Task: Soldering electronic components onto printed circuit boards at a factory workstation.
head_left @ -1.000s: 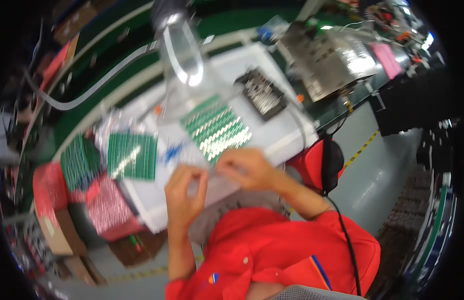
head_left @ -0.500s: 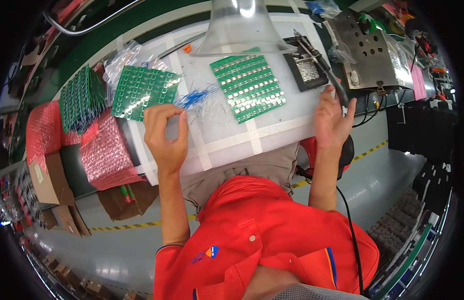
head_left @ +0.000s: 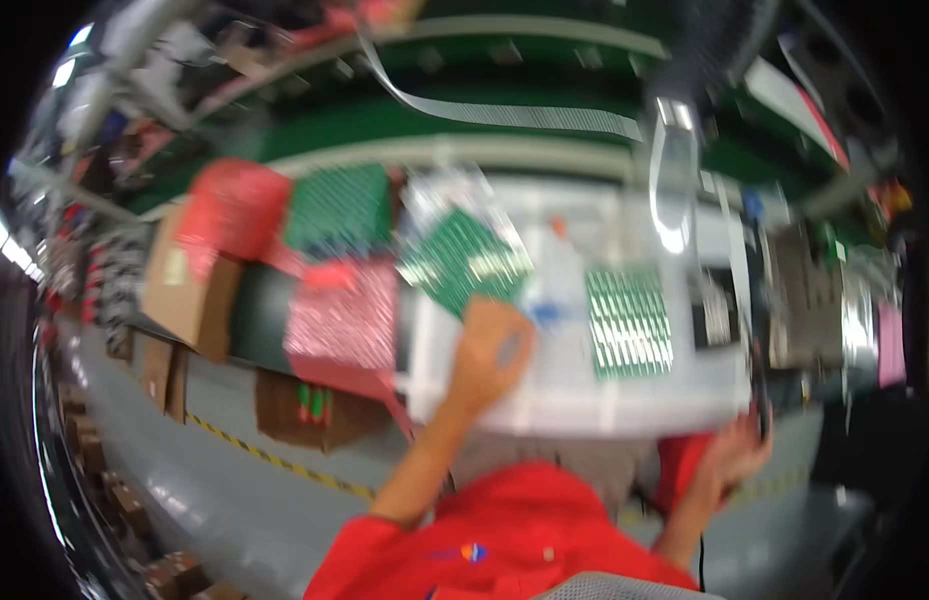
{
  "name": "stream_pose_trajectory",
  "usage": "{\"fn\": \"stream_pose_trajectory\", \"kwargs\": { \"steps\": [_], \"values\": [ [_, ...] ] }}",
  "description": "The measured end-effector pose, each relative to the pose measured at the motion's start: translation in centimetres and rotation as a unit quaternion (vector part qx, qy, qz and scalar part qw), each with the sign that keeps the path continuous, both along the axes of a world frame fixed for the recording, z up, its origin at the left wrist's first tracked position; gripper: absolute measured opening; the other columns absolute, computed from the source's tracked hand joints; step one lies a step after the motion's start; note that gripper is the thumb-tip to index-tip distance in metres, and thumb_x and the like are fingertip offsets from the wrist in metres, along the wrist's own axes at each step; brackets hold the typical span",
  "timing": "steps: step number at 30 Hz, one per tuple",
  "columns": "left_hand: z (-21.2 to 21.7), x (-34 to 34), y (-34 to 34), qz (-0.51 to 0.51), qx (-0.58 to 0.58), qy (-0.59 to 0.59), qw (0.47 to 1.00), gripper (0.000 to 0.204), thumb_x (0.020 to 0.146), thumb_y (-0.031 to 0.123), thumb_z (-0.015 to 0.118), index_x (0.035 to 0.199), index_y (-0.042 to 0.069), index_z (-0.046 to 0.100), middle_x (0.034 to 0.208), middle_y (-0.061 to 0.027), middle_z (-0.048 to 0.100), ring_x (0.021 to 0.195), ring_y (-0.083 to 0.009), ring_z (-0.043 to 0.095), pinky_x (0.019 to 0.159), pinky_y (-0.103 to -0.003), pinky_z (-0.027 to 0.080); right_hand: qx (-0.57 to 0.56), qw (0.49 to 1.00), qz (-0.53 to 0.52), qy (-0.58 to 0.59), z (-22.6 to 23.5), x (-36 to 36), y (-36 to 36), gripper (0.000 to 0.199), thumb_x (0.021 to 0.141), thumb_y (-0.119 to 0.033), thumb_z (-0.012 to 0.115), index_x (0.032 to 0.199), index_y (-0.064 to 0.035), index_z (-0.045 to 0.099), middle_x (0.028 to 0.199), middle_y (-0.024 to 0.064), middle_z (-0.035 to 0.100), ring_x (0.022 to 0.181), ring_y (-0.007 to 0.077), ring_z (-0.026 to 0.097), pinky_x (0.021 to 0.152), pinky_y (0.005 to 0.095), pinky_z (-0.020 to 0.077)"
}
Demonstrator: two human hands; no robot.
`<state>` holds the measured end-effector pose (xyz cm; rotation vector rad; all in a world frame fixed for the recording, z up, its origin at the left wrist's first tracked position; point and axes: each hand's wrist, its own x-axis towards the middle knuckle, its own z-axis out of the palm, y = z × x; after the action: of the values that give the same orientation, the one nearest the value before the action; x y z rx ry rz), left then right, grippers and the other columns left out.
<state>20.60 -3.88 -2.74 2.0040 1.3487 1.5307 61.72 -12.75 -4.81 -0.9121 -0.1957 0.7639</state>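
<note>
The whole picture is smeared by motion. My left hand [head_left: 492, 350] is closed, fingers and thumb curled together, at the lower corner of a green circuit board panel [head_left: 464, 260], which it appears to grip. That panel is turned cornerwise at the left of the white work surface. Off the front right edge of the surface is my right hand [head_left: 739, 455], with the dark handle of a soldering iron [head_left: 760, 390] between its thumb and fingers. A second green board panel [head_left: 629, 325] lies flat between my hands. Blue wires [head_left: 551, 315] lie to its left.
A stack of green boards [head_left: 339, 212] and pink bubble wrap [head_left: 342, 315] stand at the left, near a cardboard box [head_left: 189, 300]. A clear extraction hood [head_left: 674, 190] hangs over the surface. Right of it are a solder-tip cleaning tray [head_left: 714, 315] and a metal box [head_left: 804, 300].
My view has swung left, so the bench appears further right. The panel at my left hand has turned slightly clockwise. My right hand with the iron has come nearer my body.
</note>
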Motion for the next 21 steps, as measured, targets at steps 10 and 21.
{"fn": "stream_pose_trajectory", "kwargs": {
  "steps": [10, 21],
  "values": [
    [0.8, 0.1, 0.3, -0.022, -0.010, 0.023, 0.999, 0.017, 0.079, -0.004, 0.076, 0.089, 0.003, 0.065, 0.092, -0.0133, 0.065, 0.091, -0.0348, 0.060, 0.087, -0.045, 0.046, -0.145, 0.977, 0.091, -0.125, 1.1, -3.6, 2.8, 0.049, 0.109, -0.043, 0.047, 0.153, -0.0224, 0.053, 0.099, -0.0084, 0.055, 0.081, 0.0031, 0.048, 0.067, 0.0210, 0.0350],
    [3.0, 3.4, 5.6, -0.097, -0.042, 0.189, 0.976, 0.007, 0.082, 0.005, 0.074, 0.085, 0.004, 0.067, 0.094, -0.0096, 0.071, 0.099, -0.0323, 0.062, 0.092, -0.045, 0.046, 0.047, 0.990, 0.129, -0.045, 2.0, -5.2, 4.2, 0.021, 0.099, -0.003, 0.066, 0.116, -0.0081, 0.054, 0.095, 0.0060, 0.062, 0.078, 0.0140, 0.054, 0.066, 0.0297, 0.0436]
  ]
}}
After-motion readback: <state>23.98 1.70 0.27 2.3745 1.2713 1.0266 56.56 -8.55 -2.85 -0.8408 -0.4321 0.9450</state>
